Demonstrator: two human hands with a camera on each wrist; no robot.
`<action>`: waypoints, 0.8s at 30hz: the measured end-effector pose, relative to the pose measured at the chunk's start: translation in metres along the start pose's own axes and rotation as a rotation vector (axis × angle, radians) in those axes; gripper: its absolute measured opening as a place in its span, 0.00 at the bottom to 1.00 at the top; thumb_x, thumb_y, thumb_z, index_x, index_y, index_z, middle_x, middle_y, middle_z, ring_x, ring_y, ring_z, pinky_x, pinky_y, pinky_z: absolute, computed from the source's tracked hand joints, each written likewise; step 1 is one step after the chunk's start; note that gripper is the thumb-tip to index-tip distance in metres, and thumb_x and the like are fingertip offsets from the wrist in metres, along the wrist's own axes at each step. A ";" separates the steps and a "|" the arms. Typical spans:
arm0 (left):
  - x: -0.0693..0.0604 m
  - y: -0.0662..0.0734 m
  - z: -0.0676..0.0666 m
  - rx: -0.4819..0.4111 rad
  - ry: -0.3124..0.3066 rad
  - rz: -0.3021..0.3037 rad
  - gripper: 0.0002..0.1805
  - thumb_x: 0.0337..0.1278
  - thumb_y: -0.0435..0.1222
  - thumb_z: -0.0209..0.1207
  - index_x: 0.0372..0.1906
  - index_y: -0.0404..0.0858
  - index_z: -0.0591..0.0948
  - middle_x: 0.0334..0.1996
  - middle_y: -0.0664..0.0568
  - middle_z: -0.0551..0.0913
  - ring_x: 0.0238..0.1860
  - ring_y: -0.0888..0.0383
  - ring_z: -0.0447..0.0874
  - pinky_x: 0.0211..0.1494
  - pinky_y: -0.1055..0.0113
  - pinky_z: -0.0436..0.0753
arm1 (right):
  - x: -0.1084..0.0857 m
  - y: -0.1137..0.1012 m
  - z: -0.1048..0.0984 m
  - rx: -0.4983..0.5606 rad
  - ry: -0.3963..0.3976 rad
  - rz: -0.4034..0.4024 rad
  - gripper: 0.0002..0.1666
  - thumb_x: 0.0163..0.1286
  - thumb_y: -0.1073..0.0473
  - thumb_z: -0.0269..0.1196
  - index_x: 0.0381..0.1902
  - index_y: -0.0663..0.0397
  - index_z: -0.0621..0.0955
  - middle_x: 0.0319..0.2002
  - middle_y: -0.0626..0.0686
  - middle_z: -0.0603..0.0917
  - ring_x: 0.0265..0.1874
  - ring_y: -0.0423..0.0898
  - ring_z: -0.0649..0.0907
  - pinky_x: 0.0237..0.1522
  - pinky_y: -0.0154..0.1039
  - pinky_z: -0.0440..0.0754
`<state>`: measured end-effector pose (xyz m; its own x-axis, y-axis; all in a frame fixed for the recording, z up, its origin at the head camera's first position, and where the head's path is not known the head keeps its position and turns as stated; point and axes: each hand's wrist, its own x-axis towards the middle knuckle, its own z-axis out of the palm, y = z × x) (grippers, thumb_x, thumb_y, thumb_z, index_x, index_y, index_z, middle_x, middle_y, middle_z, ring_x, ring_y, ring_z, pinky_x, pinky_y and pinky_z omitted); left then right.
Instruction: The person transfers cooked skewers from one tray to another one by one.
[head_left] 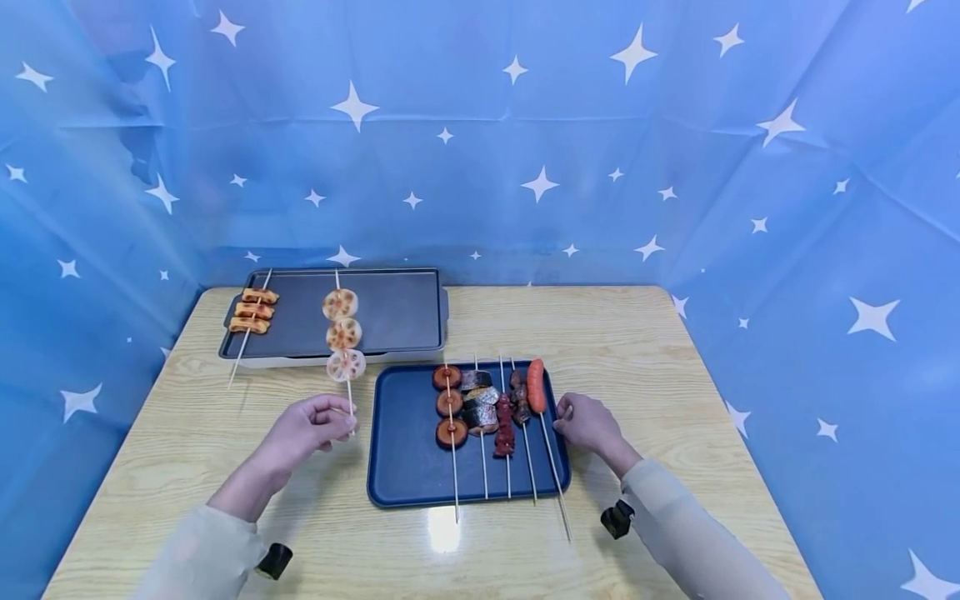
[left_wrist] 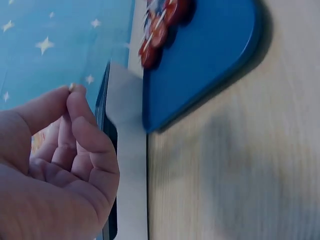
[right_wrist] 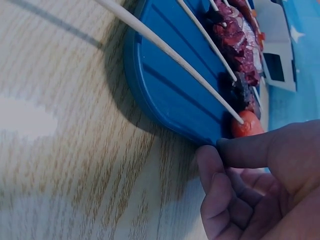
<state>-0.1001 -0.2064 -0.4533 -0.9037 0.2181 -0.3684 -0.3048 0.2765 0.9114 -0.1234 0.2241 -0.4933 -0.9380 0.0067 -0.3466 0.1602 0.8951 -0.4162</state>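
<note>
My left hand (head_left: 303, 429) pinches the lower end of a lotus root skewer (head_left: 343, 334) between thumb and fingertips. Its three slices stand over the front edge of the griddle (head_left: 390, 312), tip pointing away; in the left wrist view only the stick's end (left_wrist: 71, 87) shows. My right hand (head_left: 591, 423) grips the right rim of the blue tray (head_left: 401, 467), thumb on the rim and index finger at its outer side. Beside that hand, on the tray, lies a sausage skewer (head_left: 536, 386), its stick reaching past the front edge.
Left of the sausage lie a dark meat skewer (head_left: 519, 397), a red meat skewer (head_left: 504, 425), a fish-piece skewer (head_left: 480, 402) and a mushroom skewer (head_left: 450, 403). A skewer of browned yellow pieces (head_left: 253, 311) rests on the griddle's left end. Blue starry cloth (head_left: 480, 167) encloses the wooden table (head_left: 600, 333).
</note>
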 end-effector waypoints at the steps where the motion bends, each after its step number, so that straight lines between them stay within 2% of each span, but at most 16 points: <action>1: -0.002 -0.001 0.004 0.006 -0.018 0.004 0.13 0.60 0.37 0.63 0.46 0.36 0.78 0.29 0.60 0.84 0.32 0.62 0.82 0.36 0.66 0.77 | 0.000 0.000 0.000 0.000 0.000 0.000 0.08 0.62 0.58 0.66 0.32 0.53 0.77 0.22 0.48 0.82 0.22 0.44 0.79 0.25 0.37 0.69; 6: -0.011 -0.007 0.024 0.017 -0.112 0.024 0.19 0.58 0.36 0.64 0.48 0.27 0.76 0.26 0.59 0.82 0.27 0.62 0.77 0.33 0.66 0.76 | 0.002 0.003 0.001 0.005 -0.004 0.002 0.07 0.62 0.59 0.66 0.32 0.54 0.77 0.22 0.49 0.82 0.22 0.44 0.80 0.25 0.37 0.69; 9: -0.016 -0.012 0.033 0.024 -0.152 0.030 0.19 0.57 0.36 0.64 0.47 0.26 0.76 0.25 0.59 0.80 0.25 0.64 0.73 0.31 0.67 0.74 | 0.003 0.004 0.001 0.014 -0.012 0.006 0.07 0.62 0.59 0.65 0.32 0.54 0.77 0.22 0.49 0.82 0.21 0.43 0.80 0.25 0.36 0.69; 11: -0.019 -0.015 0.038 0.047 -0.162 0.035 0.18 0.57 0.36 0.65 0.46 0.27 0.77 0.25 0.58 0.80 0.25 0.65 0.73 0.31 0.68 0.74 | 0.003 0.004 0.001 0.018 -0.015 0.004 0.07 0.62 0.59 0.65 0.32 0.54 0.77 0.21 0.49 0.82 0.20 0.43 0.80 0.25 0.36 0.69; 18: -0.027 -0.033 0.053 0.090 -0.195 0.043 0.13 0.54 0.35 0.66 0.40 0.30 0.79 0.29 0.46 0.86 0.28 0.64 0.78 0.33 0.72 0.73 | 0.004 0.002 0.001 0.027 -0.022 0.012 0.08 0.62 0.59 0.65 0.32 0.54 0.76 0.21 0.49 0.82 0.20 0.43 0.80 0.25 0.36 0.69; 24: -0.030 -0.047 0.061 0.106 -0.238 0.049 0.13 0.53 0.33 0.66 0.39 0.28 0.79 0.27 0.48 0.85 0.25 0.66 0.76 0.28 0.73 0.71 | 0.004 0.001 0.000 0.039 -0.040 0.035 0.07 0.63 0.60 0.65 0.33 0.54 0.76 0.23 0.49 0.82 0.21 0.43 0.80 0.25 0.36 0.70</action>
<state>-0.0397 -0.1688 -0.4966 -0.8167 0.4443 -0.3682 -0.2178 0.3535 0.9097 -0.1264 0.2252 -0.4952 -0.9185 0.0192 -0.3949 0.2056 0.8764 -0.4356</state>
